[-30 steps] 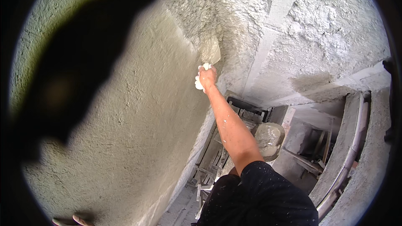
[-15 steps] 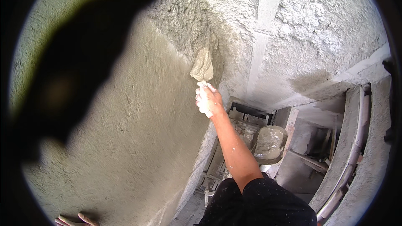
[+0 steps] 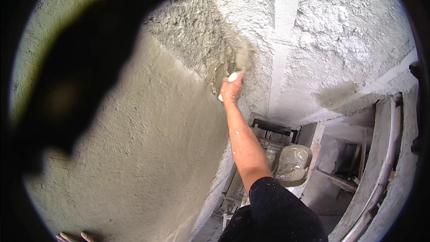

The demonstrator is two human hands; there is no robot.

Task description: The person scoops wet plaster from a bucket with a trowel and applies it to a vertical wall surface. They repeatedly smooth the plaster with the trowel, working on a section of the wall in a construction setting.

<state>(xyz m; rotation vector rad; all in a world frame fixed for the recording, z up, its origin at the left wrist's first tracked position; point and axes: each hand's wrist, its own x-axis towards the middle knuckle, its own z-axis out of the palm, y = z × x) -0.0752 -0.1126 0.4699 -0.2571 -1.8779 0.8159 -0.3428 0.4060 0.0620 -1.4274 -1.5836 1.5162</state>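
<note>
My right hand (image 3: 230, 87), with white on parts of its fingers, grips a trowel (image 3: 242, 56) whose blade is blurred by motion against the rough plastered corner. Just left of the blade is a darker patch of wet mortar (image 3: 221, 74). The smoother grey render (image 3: 152, 121) fills the middle left of the view, with a ragged upper edge. At the lower left, fingertips of my left hand (image 3: 74, 236) show spread on that surface; the rest of the hand is out of frame.
A tub of wet mortar (image 3: 291, 163) stands on wooden scaffolding (image 3: 268, 141) below right. A pale band (image 3: 282, 13) crosses the rough plaster. A curved concrete ledge with a pipe (image 3: 389, 148) runs down the right. A dark out-of-focus shape covers the upper left.
Since half a second ago my right hand and trowel have swung up and right, after dropping before that. The thick mortar seen on the blade is now blurred, and wet mortar shows beside it.
</note>
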